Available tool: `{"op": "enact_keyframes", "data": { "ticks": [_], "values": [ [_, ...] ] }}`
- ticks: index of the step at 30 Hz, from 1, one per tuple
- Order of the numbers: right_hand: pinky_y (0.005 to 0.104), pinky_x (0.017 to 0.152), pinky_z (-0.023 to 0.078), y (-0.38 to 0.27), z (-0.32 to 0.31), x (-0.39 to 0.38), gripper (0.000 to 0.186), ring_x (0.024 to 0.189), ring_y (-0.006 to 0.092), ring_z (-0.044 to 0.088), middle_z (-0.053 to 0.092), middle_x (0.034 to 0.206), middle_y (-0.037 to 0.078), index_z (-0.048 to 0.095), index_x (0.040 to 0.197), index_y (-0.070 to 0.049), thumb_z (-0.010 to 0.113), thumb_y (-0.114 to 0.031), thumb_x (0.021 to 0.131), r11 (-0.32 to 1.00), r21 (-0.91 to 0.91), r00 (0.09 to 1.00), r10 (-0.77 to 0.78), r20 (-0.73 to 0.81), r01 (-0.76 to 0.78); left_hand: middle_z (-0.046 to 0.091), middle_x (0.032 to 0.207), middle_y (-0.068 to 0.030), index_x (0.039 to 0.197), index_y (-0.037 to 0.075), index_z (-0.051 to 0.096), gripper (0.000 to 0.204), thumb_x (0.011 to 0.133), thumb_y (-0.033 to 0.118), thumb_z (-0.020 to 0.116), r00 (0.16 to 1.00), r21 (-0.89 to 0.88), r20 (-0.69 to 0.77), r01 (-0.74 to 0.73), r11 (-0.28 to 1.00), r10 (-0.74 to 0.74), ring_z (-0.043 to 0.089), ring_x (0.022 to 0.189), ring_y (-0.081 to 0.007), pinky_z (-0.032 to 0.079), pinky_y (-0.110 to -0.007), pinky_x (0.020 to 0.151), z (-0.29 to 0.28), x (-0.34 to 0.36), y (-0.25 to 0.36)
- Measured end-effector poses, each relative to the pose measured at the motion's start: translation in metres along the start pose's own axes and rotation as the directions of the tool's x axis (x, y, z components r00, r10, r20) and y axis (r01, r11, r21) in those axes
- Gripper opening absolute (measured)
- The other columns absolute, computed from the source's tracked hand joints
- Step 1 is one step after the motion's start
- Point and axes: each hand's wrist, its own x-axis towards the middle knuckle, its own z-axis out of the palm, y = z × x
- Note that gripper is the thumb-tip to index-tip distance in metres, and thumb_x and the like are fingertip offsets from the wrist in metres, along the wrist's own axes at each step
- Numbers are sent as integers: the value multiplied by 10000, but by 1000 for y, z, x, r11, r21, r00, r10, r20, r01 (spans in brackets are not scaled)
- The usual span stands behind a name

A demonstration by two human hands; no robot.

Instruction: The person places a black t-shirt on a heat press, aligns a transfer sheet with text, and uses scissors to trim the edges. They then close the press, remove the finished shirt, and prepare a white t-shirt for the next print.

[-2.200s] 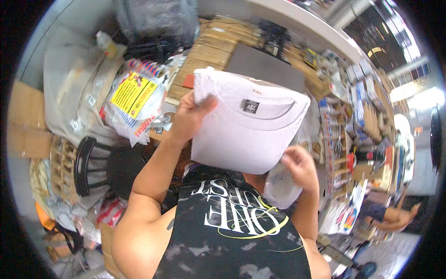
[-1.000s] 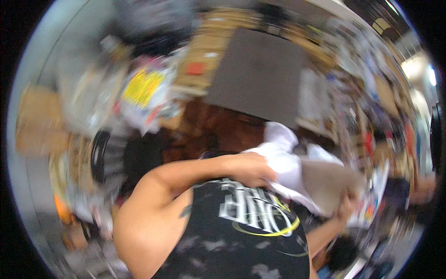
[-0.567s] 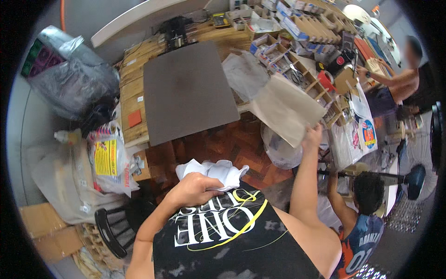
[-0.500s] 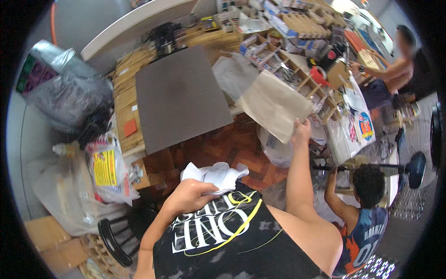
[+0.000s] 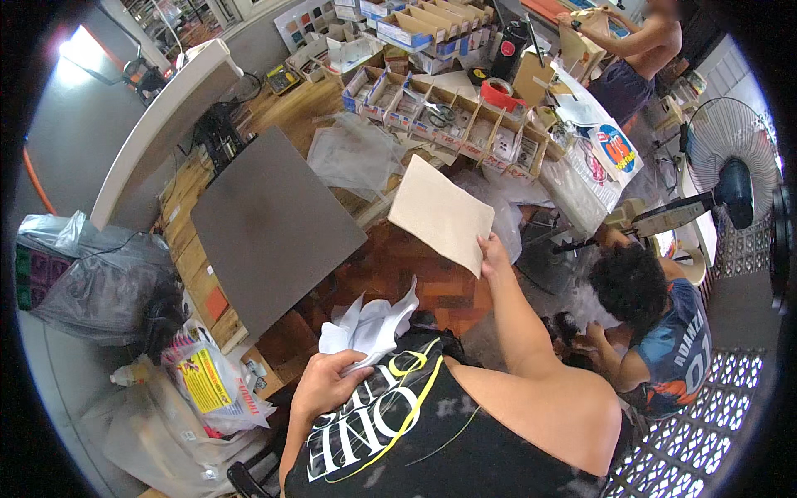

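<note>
In our left hand [image 5: 330, 383] we clasp bunched white fabric [image 5: 365, 327], its folds standing past the fingertips. With our right hand [image 5: 495, 256] we pinch a flat beige rectangular sheet [image 5: 442, 212] by its near corner; it extends forward-left of those fingers.

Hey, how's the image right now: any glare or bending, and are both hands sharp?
Head view: the light at upper left glares pure white; head view: the long white bar bows and the corners go black; head view: the left hand on the white cloth and the right hand on the tan sheet look fairly sharp.
</note>
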Motion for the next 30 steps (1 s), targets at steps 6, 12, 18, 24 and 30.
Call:
{"op": "enact_keyframes", "data": {
  "ticks": [6, 12, 18, 24, 30],
  "values": [
    [478, 921, 548, -32, -11, -4, 326, 1027, 295, 650, 640, 1141, 144, 472, 1241, -44, 589, -1, 939, 993, 19, 987, -119, 106, 118, 704, 832, -219, 1021, 43, 734, 269, 868, 264, 750, 991, 109, 110, -86, 990, 74, 709, 770, -365, 544, -396, 704, 1, 17, 11],
    [509, 1019, 504, -63, 65, -30, 504, 1185, 331, 591, 549, 1338, 184, 334, 1404, -25, 554, -11, 950, 991, -62, 946, -92, 312, 117, 683, 758, -185, 1014, 56, 713, 294, 948, 338, 663, 971, 92, 111, -223, 970, 213, 689, 705, -338, 516, -415, 643, 8, 19, 5],
    [416, 973, 528, -20, 217, -98, 358, 1133, 277, 618, 618, 1237, 134, 509, 1283, -26, 566, 15, 932, 951, -307, 774, 168, 610, 35, 691, 765, -192, 1046, 60, 722, 317, 950, 355, 657, 978, 22, 4, -210, 977, 210, 684, 708, -348, 508, -424, 657, 9, 6, -3],
    [425, 981, 520, 106, 385, -195, 492, 1152, 311, 600, 554, 1274, 193, 405, 1389, 31, 508, 69, 910, 801, -596, 494, 539, 682, -52, 706, 838, -205, 1037, 57, 726, 350, 958, 383, 626, 993, -77, -82, -92, 993, 86, 682, 782, -376, 505, -456, 708, -5, -27, -30],
    [449, 970, 513, 259, 533, -229, 483, 1166, 322, 556, 501, 1284, 198, 373, 1389, 50, 540, 40, 936, 757, -649, 648, 530, 547, -72, 688, 798, -207, 1052, 85, 729, 332, 955, 384, 620, 975, -185, -220, -70, 980, 28, 681, 755, -378, 508, -472, 705, -28, -68, -89]
  ]
}}
